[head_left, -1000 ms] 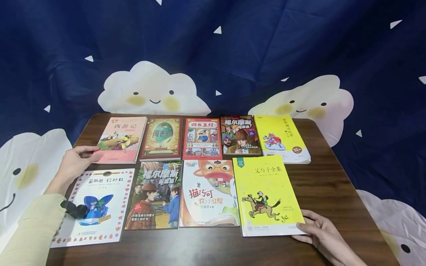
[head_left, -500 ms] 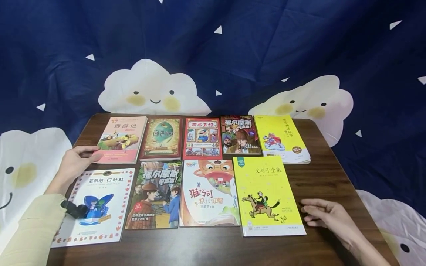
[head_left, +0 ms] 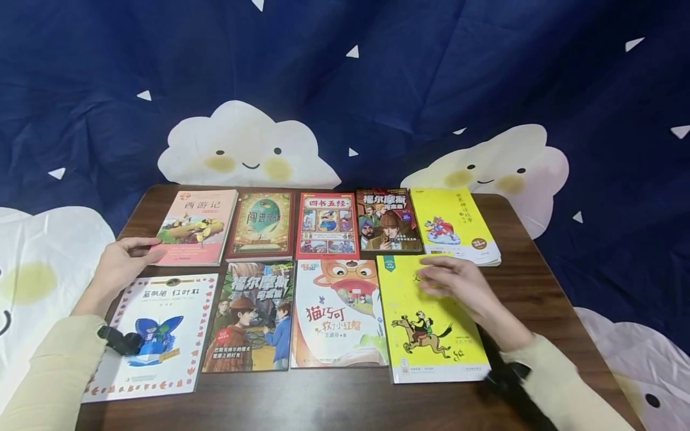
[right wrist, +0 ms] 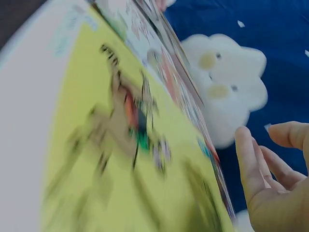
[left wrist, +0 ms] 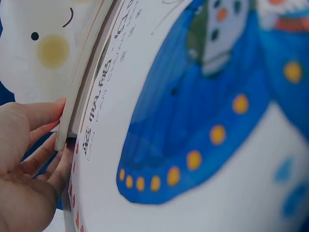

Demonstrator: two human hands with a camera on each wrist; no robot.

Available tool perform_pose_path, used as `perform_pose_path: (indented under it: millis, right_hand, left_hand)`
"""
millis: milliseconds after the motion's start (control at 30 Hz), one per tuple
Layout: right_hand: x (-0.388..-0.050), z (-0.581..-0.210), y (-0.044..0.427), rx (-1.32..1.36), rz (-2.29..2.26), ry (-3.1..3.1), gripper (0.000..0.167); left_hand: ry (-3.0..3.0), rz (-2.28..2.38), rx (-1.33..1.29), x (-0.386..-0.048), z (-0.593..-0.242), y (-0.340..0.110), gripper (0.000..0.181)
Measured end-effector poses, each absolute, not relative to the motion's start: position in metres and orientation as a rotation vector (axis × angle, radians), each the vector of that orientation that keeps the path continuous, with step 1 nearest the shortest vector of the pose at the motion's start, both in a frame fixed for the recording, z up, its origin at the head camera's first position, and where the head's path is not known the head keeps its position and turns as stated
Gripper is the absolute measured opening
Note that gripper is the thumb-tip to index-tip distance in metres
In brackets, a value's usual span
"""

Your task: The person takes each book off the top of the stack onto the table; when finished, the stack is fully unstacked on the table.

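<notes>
My left hand holds the lower left corner of a pink-covered book in the back row. In the left wrist view, the thumb and fingers lie on either side of that book's edge. A white book with a blue butterfly lies just below this hand. My right hand hovers over the upper part of a yellow book with a horse drawing, hiding part of its title. Its fingers are spread and grip nothing, as the right wrist view shows the hand apart from the books.
Books lie in two rows on a dark wooden table. Behind the pink one's right side come a green-gold book, a red book, a detective book and another yellow book. A blue cloud-patterned cloth hangs behind.
My right hand has let go of the front yellow book's lower right corner, drawn off to the right, then moved up and left over its cover. The left hand stays in place.
</notes>
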State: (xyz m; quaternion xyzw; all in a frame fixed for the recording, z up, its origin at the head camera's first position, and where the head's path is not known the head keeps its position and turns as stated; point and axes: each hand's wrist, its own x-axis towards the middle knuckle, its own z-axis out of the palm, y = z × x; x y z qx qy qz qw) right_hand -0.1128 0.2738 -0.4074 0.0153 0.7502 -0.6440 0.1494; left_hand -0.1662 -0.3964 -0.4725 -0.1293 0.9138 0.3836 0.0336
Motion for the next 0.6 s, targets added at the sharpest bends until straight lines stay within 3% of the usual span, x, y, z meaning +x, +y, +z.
perform_pose_path:
  millis: [267,600]
  right_hand:
    - [-0.171,-0.427,0.157,-0.022,-1.853,1.991,0.045]
    - [-0.213,-0.441,0.016,-0.150,-1.818,1.842,0.040]
  left_hand:
    - [2.814,1.183,-0.396,-0.167,-0.470,-0.395,0.071]
    - [2.839,1.152,-0.377,-0.168,-0.472,-0.397,0.070]
